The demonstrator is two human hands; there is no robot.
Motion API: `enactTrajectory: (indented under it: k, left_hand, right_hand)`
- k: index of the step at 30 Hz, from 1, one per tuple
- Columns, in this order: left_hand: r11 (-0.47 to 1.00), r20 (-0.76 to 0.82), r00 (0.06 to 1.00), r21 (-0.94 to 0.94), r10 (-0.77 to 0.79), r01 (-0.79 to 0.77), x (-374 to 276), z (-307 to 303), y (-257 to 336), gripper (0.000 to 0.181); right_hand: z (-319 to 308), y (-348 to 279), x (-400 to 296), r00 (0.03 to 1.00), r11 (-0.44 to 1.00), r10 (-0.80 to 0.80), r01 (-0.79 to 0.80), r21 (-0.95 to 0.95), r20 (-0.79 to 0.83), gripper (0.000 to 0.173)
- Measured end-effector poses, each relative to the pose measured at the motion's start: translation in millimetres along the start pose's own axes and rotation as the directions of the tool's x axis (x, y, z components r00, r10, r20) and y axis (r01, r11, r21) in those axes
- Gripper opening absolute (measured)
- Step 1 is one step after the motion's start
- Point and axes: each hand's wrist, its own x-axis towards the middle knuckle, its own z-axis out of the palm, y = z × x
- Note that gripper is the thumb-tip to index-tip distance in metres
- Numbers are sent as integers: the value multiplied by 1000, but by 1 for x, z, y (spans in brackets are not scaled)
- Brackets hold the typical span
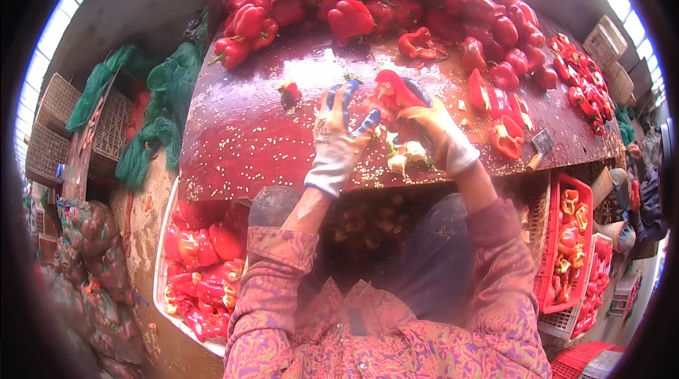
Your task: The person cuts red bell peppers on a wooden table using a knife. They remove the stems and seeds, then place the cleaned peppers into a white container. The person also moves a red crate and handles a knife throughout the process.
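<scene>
Both my hands wear white knit gloves with dark coated fingers. My right hand (429, 119) grips a cut red bell pepper (391, 91), its opened inside partly blurred. My left hand (342, 127) is just left of it, fingers spread and nothing in them; its thumb points at the pepper. Below the pepper lie pale seedy cores (406, 156) on the dark red tabletop (238, 137). A pepper stem piece (289, 95) lies left of my left hand. Cut pepper pieces (501, 108) and a short wooden-handled blade (540, 146) rest to the right.
Whole red peppers (403, 2) are heaped across the table's far side. A white crate (162, 273) of cut peppers stands at lower left, a red crate (546, 294) at lower right. Green netting (159, 124) hangs at left, near filled net sacks (101, 267). Another person (650, 204) is at far right.
</scene>
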Motion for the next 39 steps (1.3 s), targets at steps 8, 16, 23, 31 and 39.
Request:
enactTrajectory:
  k: [8,16,23,31,39]
  left_hand:
    - [953,108,994,299,11,-44,-5,-12,-8,52]
    - [956,181,982,293,-57,1,-10,-14,-14,34]
    - [730,53,855,-494,-516,472,-2,0,-22,19]
    - [909,-230,963,354,-141,218,-10,-27,-48,87]
    - [39,278,710,-918,-647,395,-10,33,-10,38]
  right_hand:
    - [10,28,-11,892,776,-258,420,-470,371,24]
    - [35,4,-29,971,958,225,-207,-199,77,32]
    - [-30,41,-34,754,459,-287,650,-606,591,35]
    - [-43,56,30,941,671,-326,163,-723,-90,75]
    - [20,37,34,665,-55,-656,430,-901,358,71]
